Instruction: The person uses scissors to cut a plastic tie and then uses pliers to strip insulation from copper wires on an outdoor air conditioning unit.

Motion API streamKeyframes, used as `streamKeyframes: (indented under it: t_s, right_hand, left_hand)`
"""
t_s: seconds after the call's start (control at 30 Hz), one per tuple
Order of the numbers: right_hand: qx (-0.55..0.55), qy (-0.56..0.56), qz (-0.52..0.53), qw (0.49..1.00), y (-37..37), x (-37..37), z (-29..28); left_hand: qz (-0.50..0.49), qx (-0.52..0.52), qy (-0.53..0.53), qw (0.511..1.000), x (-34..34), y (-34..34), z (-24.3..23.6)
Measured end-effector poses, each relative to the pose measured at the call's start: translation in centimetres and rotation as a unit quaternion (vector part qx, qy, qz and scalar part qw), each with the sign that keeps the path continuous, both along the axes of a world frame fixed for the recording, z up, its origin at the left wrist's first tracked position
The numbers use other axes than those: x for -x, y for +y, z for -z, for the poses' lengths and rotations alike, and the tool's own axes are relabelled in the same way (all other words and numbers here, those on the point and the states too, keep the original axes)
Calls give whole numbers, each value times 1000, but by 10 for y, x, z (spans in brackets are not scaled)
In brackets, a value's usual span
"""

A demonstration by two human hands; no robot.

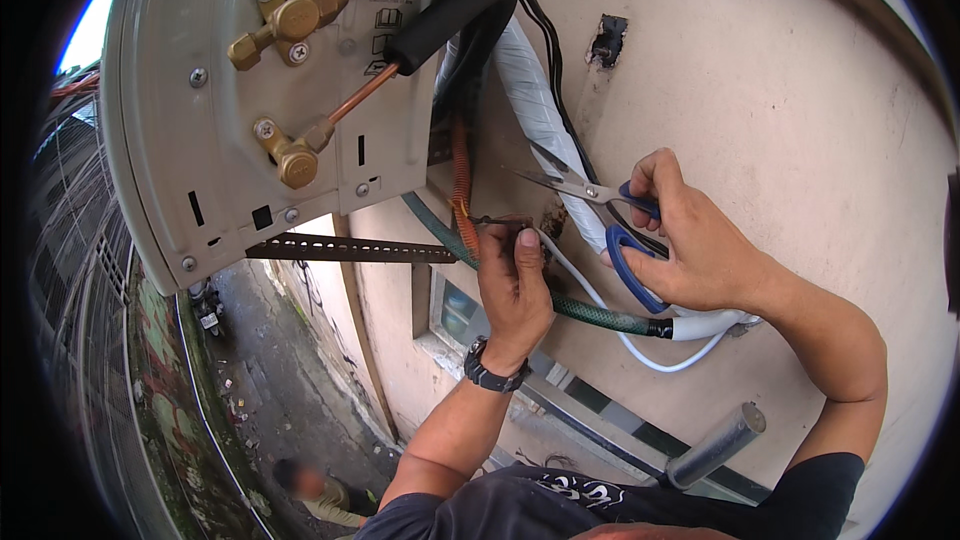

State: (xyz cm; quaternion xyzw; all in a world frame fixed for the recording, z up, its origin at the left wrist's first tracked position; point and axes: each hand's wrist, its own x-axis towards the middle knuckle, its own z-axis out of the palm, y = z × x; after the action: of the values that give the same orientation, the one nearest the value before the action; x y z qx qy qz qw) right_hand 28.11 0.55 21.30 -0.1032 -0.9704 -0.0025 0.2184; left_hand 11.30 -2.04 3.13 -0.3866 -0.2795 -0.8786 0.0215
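Note:
My right hand [695, 240] grips a pair of scissors [592, 192] by its blue handles. The blades are spread and point left, above my left hand [515, 285]. With thumb and fingers pinched, my left hand holds thin wires [512, 221] where they meet a white cable [580, 282]; their exact ends are too small to make out. That cable loops down to the right. Directly behind the left hand run an orange corrugated conduit [462, 180] and a green hose [600, 316]. A watch [492, 368] is on my left wrist.
An outdoor air-conditioner unit [225, 110] with brass valves [297, 18] fills the upper left, above a perforated metal bracket [350, 248]. White-wrapped piping [535, 80] runs along the wall [780, 90]. A metal pipe [715, 445] juts out below. A person [320, 495] stands far beneath in the alley.

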Motion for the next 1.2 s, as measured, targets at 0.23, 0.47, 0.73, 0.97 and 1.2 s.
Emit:
streamKeyframes:
  t_s: [0.23,0.47,0.73,0.97,1.2]
  right_hand:
    - [-15,-58,-1,998,-4,-15,-7]
    - [-6,-96,5,995,-1,-4,-8]
    - [14,-49,-25,998,11,5,-2]
    - [17,22,-41,999,16,13,10]
    - [58,64,-40,995,17,14,17]
  left_hand:
    - [-10,33,-20,999,1,-15,-8]
    - [-85,81,80,990,5,-18,-8]
    - [-117,125,135,976,2,-30,-15]
    - [-114,148,120,975,-18,-18,-20]
    - [-91,114,55,988,-19,-12,-24]
